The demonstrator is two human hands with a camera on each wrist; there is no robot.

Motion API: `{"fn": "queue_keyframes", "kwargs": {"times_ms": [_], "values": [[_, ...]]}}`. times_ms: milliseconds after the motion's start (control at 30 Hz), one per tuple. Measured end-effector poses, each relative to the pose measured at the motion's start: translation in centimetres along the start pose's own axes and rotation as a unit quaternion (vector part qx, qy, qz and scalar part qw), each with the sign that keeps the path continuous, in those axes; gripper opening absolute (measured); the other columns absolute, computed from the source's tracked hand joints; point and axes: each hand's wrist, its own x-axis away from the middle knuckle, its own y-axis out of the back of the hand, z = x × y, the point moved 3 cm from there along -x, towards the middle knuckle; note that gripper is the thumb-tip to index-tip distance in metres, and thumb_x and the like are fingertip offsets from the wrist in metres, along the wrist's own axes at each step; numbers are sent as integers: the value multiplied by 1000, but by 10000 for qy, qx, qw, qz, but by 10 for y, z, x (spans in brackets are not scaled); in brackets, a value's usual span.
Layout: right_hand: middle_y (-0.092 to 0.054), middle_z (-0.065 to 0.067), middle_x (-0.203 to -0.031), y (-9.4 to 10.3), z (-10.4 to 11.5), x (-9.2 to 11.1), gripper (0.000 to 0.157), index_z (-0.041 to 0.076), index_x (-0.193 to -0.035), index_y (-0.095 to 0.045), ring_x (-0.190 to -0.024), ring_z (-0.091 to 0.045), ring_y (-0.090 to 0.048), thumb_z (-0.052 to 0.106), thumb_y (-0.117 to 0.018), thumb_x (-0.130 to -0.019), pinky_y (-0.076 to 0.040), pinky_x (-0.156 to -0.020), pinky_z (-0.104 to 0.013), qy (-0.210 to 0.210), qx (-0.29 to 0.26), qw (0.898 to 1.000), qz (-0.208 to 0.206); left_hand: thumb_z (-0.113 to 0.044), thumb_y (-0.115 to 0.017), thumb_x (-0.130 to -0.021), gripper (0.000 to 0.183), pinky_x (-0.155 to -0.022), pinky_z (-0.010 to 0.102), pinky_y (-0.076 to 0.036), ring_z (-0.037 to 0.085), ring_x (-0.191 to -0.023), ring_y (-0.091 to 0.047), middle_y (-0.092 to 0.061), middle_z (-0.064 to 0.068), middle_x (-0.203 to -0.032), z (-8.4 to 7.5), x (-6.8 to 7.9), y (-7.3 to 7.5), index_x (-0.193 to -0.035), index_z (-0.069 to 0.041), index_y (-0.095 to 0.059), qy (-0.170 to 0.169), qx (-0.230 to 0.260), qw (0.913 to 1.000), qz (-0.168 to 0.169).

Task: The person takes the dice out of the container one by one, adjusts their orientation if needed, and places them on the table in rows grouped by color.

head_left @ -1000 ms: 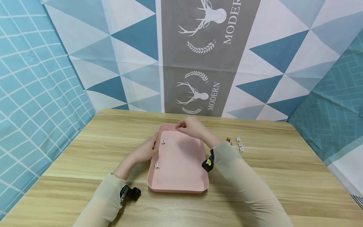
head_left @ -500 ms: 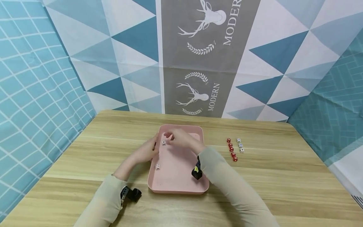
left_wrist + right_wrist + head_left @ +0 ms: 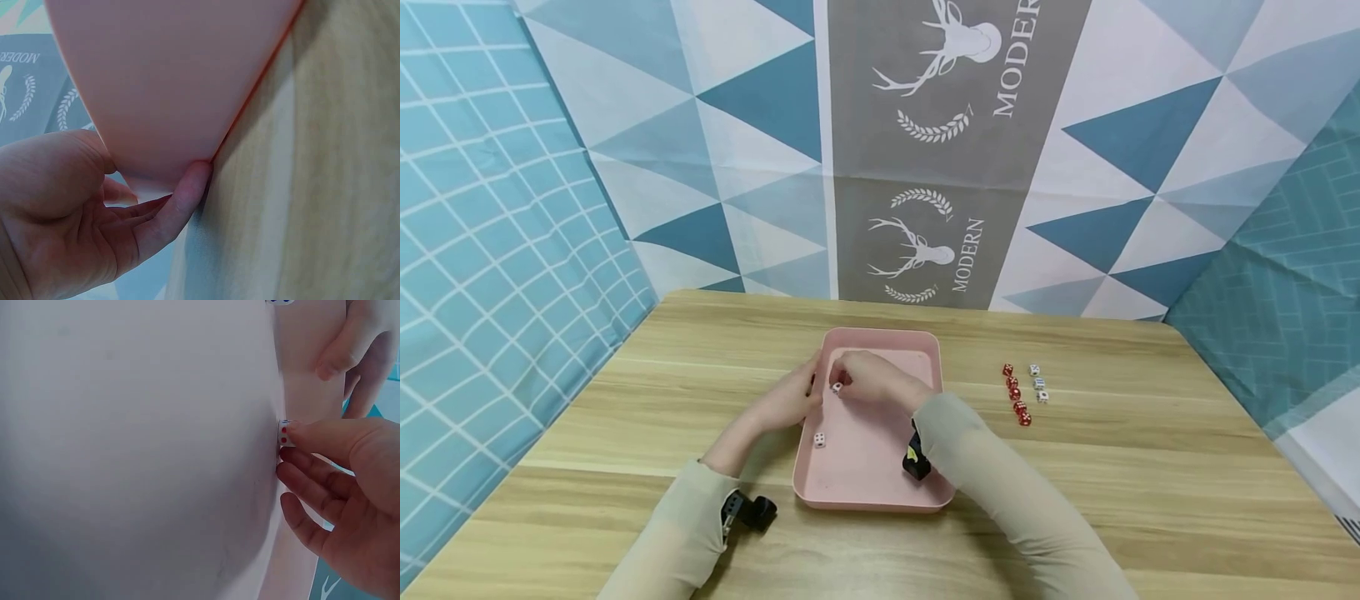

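Note:
A pink tray (image 3: 880, 467) lies on the wooden table. My left hand (image 3: 786, 400) grips its left side; in the left wrist view one fingertip (image 3: 200, 169) presses at the tray's bottom edge. Inside the tray, my right hand (image 3: 876, 379) pinches a white die (image 3: 285, 433) with red dots, close to the left wall. A second white die (image 3: 819, 440) sits nearer the front along that same wall.
To the right of the tray, several red dice (image 3: 1015, 393) form a slanting row on the table (image 3: 1135, 467). Beside them stands a short row of white dice (image 3: 1039, 383). A patterned cloth backdrop (image 3: 917, 167) rises behind the table's far edge.
My right hand has come down from above the tray's far rim to the left wall and taken hold of the white die there. The left hand stays on the tray.

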Motion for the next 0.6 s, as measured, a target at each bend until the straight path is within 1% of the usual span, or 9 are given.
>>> {"fn": "queue_keyframes", "kwargs": {"times_ms": [200,333,400,500,600], "values": [[-59,3,-80,3,-3,4,6,11,-87,-65,-75,-8,-51,11,-64,-81,-42,-70,-19,-182,34,9998,-15,5,-44,-84,72,-50,28,-48,18,-74,-57,-39,29,-132,-1,0,0,-143,6,-3,-11,-21,10000,-5],[-58,5,-77,11,-6,9,5,14,-84,-64,-71,-9,-50,11,-62,-80,-42,-66,-19,-292,37,9996,-11,5,-44,-84,72,-50,28,-48,17,-73,-57,-40,30,-131,0,1,0,-143,8,-3,-7,-75,10000,5],[-58,4,-75,16,-7,11,5,13,-83,-63,-69,-8,-50,10,-61,-79,-41,-64,-19,-335,40,9994,-19,4,-44,-85,71,-49,28,-48,16,-70,-56,-40,30,-131,1,0,0,-143,7,-3,9,-53,10000,17],[-56,3,-73,26,-6,16,4,11,-82,-62,-67,-8,-48,11,-61,-78,-40,-62,-20,-267,31,9996,-69,3,-44,-86,71,-47,29,-48,15,-62,-55,-42,30,-129,1,0,0,-143,7,-2,48,-12,10000,26],[-56,2,-73,35,-5,21,7,8,-84,-64,-67,-9,-48,9,-60,-78,-40,-62,-20,-108,-22,9998,-163,2,-44,-86,70,-46,29,-48,14,-57,-54,-45,29,-125,1,0,-1,-143,6,-2,123,29,9999,24]]}}
